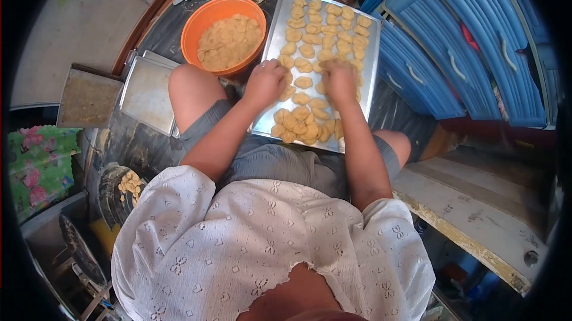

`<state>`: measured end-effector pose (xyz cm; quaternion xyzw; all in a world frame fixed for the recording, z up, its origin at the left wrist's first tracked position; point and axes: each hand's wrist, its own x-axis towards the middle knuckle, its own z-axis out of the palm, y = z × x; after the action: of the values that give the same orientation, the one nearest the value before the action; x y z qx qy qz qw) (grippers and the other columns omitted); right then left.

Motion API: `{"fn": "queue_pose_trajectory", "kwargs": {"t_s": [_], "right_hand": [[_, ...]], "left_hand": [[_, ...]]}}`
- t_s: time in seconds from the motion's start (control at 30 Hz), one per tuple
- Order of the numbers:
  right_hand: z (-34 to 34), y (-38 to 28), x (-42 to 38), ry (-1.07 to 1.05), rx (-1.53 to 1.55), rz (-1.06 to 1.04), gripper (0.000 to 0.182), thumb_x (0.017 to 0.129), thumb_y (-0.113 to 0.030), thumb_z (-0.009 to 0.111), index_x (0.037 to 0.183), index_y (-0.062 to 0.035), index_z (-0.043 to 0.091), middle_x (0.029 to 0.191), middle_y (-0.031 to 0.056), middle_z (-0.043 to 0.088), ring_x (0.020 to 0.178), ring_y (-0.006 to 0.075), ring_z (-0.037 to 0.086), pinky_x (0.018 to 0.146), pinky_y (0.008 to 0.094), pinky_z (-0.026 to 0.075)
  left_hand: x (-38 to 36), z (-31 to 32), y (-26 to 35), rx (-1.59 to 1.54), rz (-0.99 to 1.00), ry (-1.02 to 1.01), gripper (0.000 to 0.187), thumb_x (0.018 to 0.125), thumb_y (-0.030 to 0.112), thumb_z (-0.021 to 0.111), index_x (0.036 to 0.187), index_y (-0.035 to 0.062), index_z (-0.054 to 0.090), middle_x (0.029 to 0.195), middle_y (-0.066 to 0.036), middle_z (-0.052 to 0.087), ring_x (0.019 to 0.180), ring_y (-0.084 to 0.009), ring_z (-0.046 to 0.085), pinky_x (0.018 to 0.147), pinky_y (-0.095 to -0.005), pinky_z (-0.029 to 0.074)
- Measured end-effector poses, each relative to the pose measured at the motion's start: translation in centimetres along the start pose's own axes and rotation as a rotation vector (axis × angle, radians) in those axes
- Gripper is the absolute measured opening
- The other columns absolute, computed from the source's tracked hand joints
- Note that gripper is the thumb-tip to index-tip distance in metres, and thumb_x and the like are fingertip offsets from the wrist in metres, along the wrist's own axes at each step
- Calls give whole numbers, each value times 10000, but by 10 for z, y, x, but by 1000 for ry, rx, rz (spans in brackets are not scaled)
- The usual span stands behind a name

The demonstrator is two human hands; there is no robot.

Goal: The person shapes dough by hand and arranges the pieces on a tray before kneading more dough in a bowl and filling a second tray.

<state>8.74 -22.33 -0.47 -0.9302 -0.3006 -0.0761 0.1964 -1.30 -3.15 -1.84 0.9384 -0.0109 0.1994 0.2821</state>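
Note:
A silver metal tray (376, 41) rests tilted across my lap and the floor in front. Rows of small yellow dough pieces (304, 82) lie on it, with a loose heap of dough pieces (298, 124) at the near end. My left hand (266, 84) is at the tray's left edge, its fingers curled beside the left row; whatever they hold is hidden. Over the right-hand rows, my right hand (339, 79) points down with bent fingers closed at a dough piece. The back of that hand covers its fingertips.
An orange basin (189, 38) of dough stands beyond my left knee. Flat metal trays (149, 91) lie on the left, near a round pan (110, 193) with dough scraps. Blue plastic drawers (441, 53) rise close on the right, above a wooden ledge (465, 202).

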Motion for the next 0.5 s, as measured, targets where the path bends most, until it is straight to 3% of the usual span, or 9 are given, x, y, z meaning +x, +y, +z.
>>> {"fn": "queue_pose_trajectory", "kwargs": {"t_s": [0.13,0.2,0.37,0.5], "right_hand": [[-13,-6,-11,20,98,52,208,751,-126,636,953,-151,679,926,48,617,935,262,549,844,396,369],[-21,-12,-22,-163,110,61,212,737,-122,649,946,-145,673,915,55,610,941,263,546,828,404,379],[-15,-7,-38,-152,42,-2,206,736,-110,643,937,-144,676,910,58,612,930,260,551,808,404,383],[-19,-20,-36,-105,125,8,182,737,-120,648,914,-143,681,908,42,621,913,248,555,811,396,377]], "left_hand": [[-2,-6,8,-6,83,-120,166,756,137,644,911,76,656,944,-70,581,945,-264,547,812,-396,433],[-4,-7,10,-27,109,-150,217,742,172,679,938,81,663,962,-61,585,961,-252,543,826,-391,429],[-8,-8,9,40,154,-336,172,758,187,676,915,117,684,986,-12,591,986,-214,532,866,-372,391],[-8,-10,4,103,204,-346,145,767,177,667,901,128,691,979,0,596,984,-204,533,852,-360,390]]}}
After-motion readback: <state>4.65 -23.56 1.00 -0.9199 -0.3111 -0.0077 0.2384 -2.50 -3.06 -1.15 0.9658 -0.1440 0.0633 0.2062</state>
